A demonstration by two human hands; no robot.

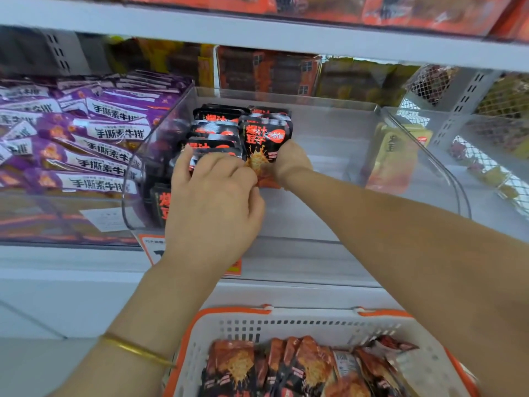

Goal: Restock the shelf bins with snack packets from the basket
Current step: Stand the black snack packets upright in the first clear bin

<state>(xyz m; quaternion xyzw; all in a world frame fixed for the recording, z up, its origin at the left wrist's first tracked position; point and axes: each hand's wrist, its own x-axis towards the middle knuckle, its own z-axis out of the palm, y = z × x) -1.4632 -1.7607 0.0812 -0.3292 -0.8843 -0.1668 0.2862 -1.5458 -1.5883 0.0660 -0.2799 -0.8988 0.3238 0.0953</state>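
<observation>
L hand [213, 202] lies knuckles-up on the black-red pkts [213, 130] stacked at the left side of the middle clear bin [337, 106]. Its index finger is stretched over the stack and the other fingers are bent against the lower left edge of 1 upright pkt [263, 144]; can't tell if it pinches that pkt or only touches it. R hand [290, 164] grips the same upright pkt from its right edge, fingers curled behind it & mostly hidden. The pkt stands inside the bin, just right of the stack. Approx 7 other black-red pkts are in that bin, incl. 1 low at the front left corner; they overlap, so the count is rough. 1 gold bangle [134, 349] is on the L wrist. 3 clear bins show: the left one is packed with purple pkts [108, 133], well over 10; the right one has 1 yellow pkt [393, 159], maybe a 2nd behind. 1 white-orange basket [252, 325] sits at the bottom edge with roughly 6–8 red-black pkts [286, 365], blurred. 1 orange price tag [148, 247] hangs on the shelf front, partly behind the L hand.
</observation>
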